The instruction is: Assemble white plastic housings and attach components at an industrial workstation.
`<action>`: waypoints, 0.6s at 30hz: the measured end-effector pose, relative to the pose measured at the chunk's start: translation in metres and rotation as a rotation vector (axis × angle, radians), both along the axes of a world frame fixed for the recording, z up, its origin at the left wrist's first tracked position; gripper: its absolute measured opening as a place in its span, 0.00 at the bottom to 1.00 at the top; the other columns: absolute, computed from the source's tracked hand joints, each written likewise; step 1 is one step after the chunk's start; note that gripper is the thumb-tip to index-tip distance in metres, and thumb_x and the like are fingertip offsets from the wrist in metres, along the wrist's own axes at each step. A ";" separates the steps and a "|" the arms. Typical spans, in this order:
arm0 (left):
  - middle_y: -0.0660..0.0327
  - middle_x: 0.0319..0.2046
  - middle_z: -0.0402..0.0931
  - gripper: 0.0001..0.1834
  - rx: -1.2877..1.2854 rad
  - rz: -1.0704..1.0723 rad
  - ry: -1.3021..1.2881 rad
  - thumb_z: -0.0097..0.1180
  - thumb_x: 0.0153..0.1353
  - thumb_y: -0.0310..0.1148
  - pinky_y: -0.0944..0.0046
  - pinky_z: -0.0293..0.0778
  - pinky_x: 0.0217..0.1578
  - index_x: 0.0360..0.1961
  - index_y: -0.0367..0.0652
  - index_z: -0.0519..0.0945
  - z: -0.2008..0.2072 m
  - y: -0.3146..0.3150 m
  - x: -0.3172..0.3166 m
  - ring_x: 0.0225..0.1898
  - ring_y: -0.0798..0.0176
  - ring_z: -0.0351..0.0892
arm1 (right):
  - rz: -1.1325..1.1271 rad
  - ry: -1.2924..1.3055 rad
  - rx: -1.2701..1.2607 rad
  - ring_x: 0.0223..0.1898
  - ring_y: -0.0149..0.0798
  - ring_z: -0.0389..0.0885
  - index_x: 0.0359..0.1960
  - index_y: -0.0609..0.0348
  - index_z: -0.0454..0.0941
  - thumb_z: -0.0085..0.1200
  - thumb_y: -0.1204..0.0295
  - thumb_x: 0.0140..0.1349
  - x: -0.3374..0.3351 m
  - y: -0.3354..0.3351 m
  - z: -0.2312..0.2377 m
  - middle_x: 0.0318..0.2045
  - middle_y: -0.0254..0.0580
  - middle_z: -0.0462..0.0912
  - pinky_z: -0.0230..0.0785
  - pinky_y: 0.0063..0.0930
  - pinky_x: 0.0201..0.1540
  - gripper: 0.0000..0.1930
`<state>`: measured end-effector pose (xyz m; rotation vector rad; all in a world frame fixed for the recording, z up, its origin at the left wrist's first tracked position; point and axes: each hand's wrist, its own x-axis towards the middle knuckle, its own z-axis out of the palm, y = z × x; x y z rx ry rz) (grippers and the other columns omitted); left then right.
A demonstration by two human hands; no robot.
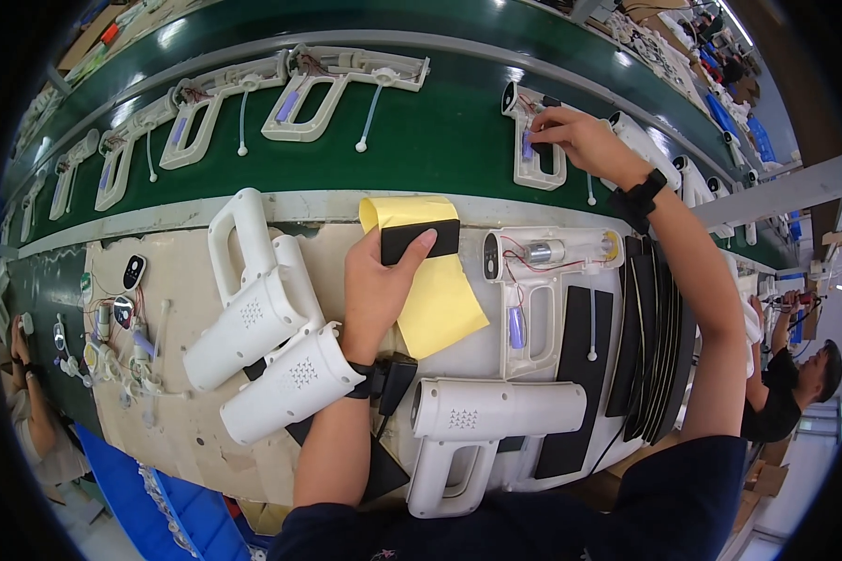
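Here we are, both hands busy: our left hand (pixel 376 292) has a small black pad (pixel 447 240) pinched, thumb across its face, with a curled yellow sheet (pixel 444 304) just behind, and all of that sits above the middle of the surface (pixel 192 435), close to its far edge. Over that edge goes our right hand (pixel 582 140), out to the green belt (pixel 449 140), its fingers bent down at an open white housing (pixel 522 170) near the belt's near edge; a dark piece shows beneath the fingertips, and we cannot tell whether it is gripped or only touched. The pad looks like foam, so we judge it light, soft and easily dented; best taken by its edges, with a gentle squeeze. The sheet seems thin and floppy, better held by a corner. The housing looks like hard, smooth plastic, perhaps a little slippery, and its looped handle offers the surest hold, clear of the delicate wiring. Down on the surface, another open housing (pixel 536 276) lies right of the sheet, a closed white unit (pixel 496 409) sits by the near edge, and long black strips (pixel 660 346) are bunched toward the right edge.
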<state>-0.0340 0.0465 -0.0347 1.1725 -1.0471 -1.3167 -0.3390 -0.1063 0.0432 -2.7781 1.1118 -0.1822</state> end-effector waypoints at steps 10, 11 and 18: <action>0.59 0.29 0.83 0.15 0.024 0.007 -0.016 0.65 0.60 0.35 0.68 0.77 0.28 0.39 0.32 0.80 0.003 -0.001 0.002 0.27 0.69 0.82 | -0.002 -0.046 0.034 0.47 0.52 0.78 0.42 0.65 0.81 0.49 0.90 0.50 -0.006 -0.011 -0.022 0.45 0.48 0.78 0.70 0.37 0.53 0.18; 0.58 0.29 0.83 0.15 0.038 -0.006 0.016 0.65 0.59 0.35 0.67 0.77 0.28 0.39 0.33 0.80 0.002 -0.001 0.001 0.27 0.68 0.82 | -0.022 -0.110 -0.056 0.45 0.52 0.79 0.40 0.65 0.80 0.52 0.87 0.53 -0.009 -0.011 -0.030 0.43 0.49 0.79 0.71 0.37 0.51 0.13; 0.51 0.34 0.83 0.20 -0.158 -0.003 -0.109 0.64 0.59 0.39 0.62 0.77 0.34 0.44 0.33 0.79 -0.009 -0.003 0.000 0.32 0.58 0.84 | -0.056 0.027 0.059 0.40 0.54 0.79 0.33 0.68 0.80 0.53 0.87 0.53 0.004 -0.006 -0.003 0.36 0.49 0.80 0.71 0.37 0.45 0.07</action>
